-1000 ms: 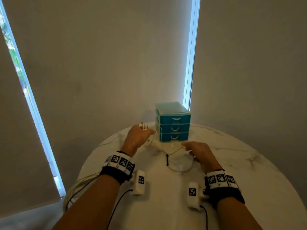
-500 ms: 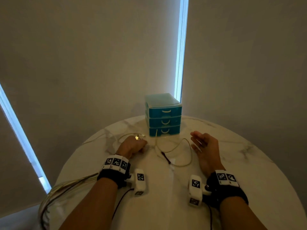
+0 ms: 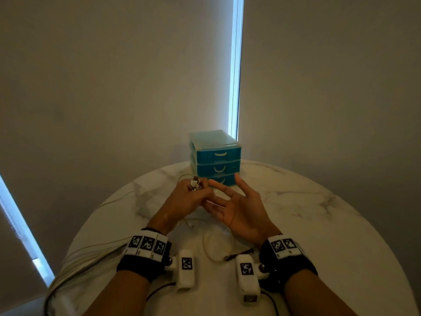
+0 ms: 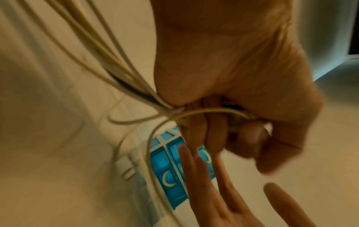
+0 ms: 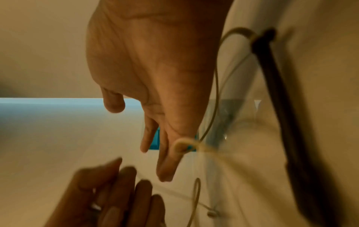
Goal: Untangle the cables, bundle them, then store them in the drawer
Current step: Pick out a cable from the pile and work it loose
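My left hand [image 3: 193, 195] is held above the round table, gripping a bunch of thin white cables [image 4: 116, 73] in a fist. Their plugs [image 3: 194, 184] stick up out of its top. The cables trail back over the table's left edge [image 3: 79, 254]. My right hand [image 3: 227, 197] is right beside it, palm turned towards it, fingers straight and spread, gripping nothing. In the right wrist view a white cable loop [image 5: 211, 99] runs close by its little finger. The teal three-drawer unit [image 3: 215, 157] stands just behind both hands with all drawers closed.
A slack loop of white cable [image 3: 216, 247] with a dark end [image 3: 237, 255] lies on the marble table [image 3: 319, 224] between my wrists. Grey blinds hang close behind the drawer unit, with a bright window strip [image 3: 235, 65] between them.
My left hand has lifted off the table with the cable ends and come towards the middle. The right hand has swung left to meet it, still spread, and the loop now lies nearer me.
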Available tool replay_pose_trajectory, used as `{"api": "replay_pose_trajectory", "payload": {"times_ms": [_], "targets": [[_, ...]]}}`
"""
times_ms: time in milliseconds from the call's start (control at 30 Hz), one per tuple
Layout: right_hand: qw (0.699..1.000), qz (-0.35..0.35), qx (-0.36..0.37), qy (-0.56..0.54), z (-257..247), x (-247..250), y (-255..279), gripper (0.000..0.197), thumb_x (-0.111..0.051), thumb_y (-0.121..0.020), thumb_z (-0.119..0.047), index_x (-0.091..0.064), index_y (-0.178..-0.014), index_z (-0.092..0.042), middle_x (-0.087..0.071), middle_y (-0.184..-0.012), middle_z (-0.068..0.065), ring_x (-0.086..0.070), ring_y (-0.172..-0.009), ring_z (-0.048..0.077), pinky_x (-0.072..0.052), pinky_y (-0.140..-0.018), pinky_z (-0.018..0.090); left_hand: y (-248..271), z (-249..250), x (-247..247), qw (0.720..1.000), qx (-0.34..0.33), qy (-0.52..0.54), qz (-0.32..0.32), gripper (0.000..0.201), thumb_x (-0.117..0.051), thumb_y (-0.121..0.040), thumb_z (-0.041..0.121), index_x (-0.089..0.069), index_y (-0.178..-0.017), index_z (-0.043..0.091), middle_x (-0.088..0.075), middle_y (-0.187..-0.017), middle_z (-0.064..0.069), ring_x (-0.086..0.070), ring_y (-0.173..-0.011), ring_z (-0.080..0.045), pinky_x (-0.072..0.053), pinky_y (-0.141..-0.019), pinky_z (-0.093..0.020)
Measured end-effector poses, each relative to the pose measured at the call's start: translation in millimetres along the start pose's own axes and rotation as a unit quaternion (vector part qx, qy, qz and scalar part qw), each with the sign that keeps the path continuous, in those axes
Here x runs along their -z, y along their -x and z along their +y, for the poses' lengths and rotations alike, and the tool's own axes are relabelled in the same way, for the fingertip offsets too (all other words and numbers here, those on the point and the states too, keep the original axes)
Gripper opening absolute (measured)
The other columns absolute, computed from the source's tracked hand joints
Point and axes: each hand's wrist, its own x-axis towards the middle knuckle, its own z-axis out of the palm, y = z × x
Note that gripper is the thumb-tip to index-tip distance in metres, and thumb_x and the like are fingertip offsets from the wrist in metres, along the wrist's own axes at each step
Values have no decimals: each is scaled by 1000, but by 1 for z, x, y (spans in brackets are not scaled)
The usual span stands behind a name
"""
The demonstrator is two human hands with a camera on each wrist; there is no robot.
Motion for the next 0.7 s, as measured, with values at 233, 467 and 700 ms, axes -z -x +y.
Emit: {"api": "replay_pose_trajectory", "payload": {"times_ms": [233, 467, 700], "targets": [[989, -19, 83, -122, -15, 13, -3, 74, -56, -105, -62, -48, -158, -11, -55, -156, 26, -53, -147, 39, -32, -129, 53, 3, -2, -22, 951, 93, -96, -280, 24, -77, -82, 14, -63, -63, 20, -51, -57, -5, -40, -49, -16, -31, -46, -26], [933, 157, 260, -192, -53, 82, 7, 28, -51, -113, -23, -61, -135, -9, -75, -101, 4, -61, -67, 6, -48, -55, 18, -11, -15, 5, 988, 95, -118, -3, 21, -80, -89, 19, -66, -73, 16, -60, -59, 3, -53, -58, -11, -44, -54, -22], [950, 145, 255, -104, -48, 72, 0, 12, -55, -111, -20, -61, -119, -12, -67, -90, -2, -51, -60, 6, -43, -51, 20, -13, -20, 17, 955, 70, -104, 270, 34, -63, -100, 57, -76, -93, 27, -73, -88, 12, -67, -92, -17, -51, -89, -36]]}}
